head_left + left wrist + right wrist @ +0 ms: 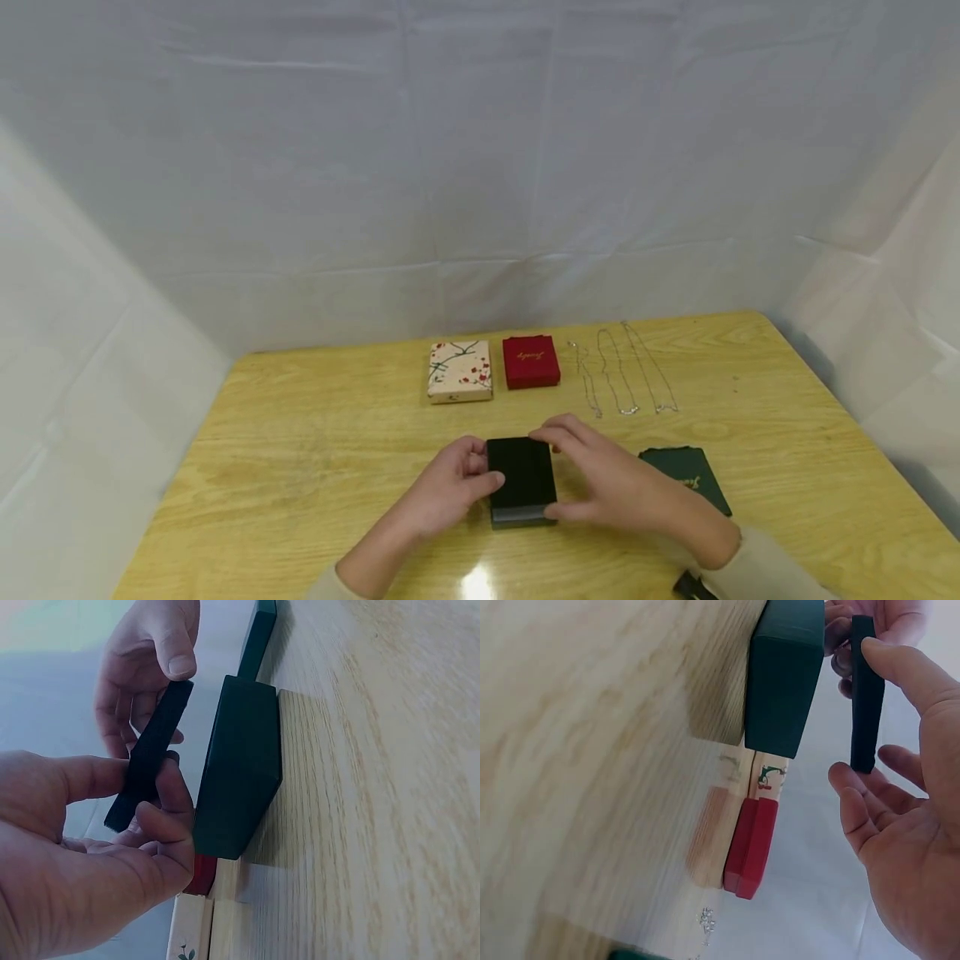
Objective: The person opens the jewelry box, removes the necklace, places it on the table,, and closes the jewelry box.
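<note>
A thin black padded insert [519,471] is held level above an uncovered dark green jewelry box [244,765]. My left hand [455,486] pinches its left side between thumb and fingers. Across the insert, my right hand [611,483] spans the right side, thumb at the near corner and fingertips at the far one. Both wrist views show a gap between the insert [866,697] and the box. To the right, partly behind my right forearm, lies the green lid [684,471] with gold lettering.
Farther back sit a cream floral box [460,372] and a red box [531,361] with gold lettering. Several thin silver necklaces [618,371] lie to their right. A black object [693,586] shows at my right sleeve. White cloth [480,167] hangs behind the wooden table [300,442].
</note>
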A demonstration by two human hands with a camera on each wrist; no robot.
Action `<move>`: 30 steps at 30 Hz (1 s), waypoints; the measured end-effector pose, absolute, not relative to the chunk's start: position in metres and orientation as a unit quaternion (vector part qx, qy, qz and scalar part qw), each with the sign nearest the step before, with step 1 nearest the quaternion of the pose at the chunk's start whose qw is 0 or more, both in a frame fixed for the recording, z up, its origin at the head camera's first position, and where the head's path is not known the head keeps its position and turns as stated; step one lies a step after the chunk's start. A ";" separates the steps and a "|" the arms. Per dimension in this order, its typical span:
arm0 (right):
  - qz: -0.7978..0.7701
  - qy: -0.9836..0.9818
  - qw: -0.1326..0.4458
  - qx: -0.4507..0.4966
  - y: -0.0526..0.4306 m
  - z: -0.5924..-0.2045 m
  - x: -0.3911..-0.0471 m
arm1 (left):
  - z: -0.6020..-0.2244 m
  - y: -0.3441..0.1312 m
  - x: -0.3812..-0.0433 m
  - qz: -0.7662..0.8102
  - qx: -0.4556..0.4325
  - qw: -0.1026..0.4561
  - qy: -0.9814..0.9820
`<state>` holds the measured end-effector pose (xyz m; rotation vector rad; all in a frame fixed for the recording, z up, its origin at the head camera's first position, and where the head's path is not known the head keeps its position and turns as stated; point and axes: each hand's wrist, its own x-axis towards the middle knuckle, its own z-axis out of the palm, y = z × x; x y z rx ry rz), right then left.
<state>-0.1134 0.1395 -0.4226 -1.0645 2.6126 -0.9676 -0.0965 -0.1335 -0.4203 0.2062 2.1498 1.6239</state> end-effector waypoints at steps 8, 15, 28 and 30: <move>-0.321 0.875 0.080 -0.354 0.138 -0.424 -0.112 | -0.421 -0.133 -0.095 0.596 0.069 0.220 0.769; -0.321 0.869 0.071 -0.371 0.139 -0.426 -0.112 | -0.420 -0.134 -0.094 0.587 0.060 0.222 0.776; -0.311 0.874 0.080 -0.364 0.146 -0.421 -0.111 | -0.415 -0.141 -0.092 0.582 0.066 0.174 0.791; -0.309 0.875 0.078 -0.364 0.147 -0.420 -0.112 | -0.415 -0.141 -0.091 0.579 0.064 0.167 0.795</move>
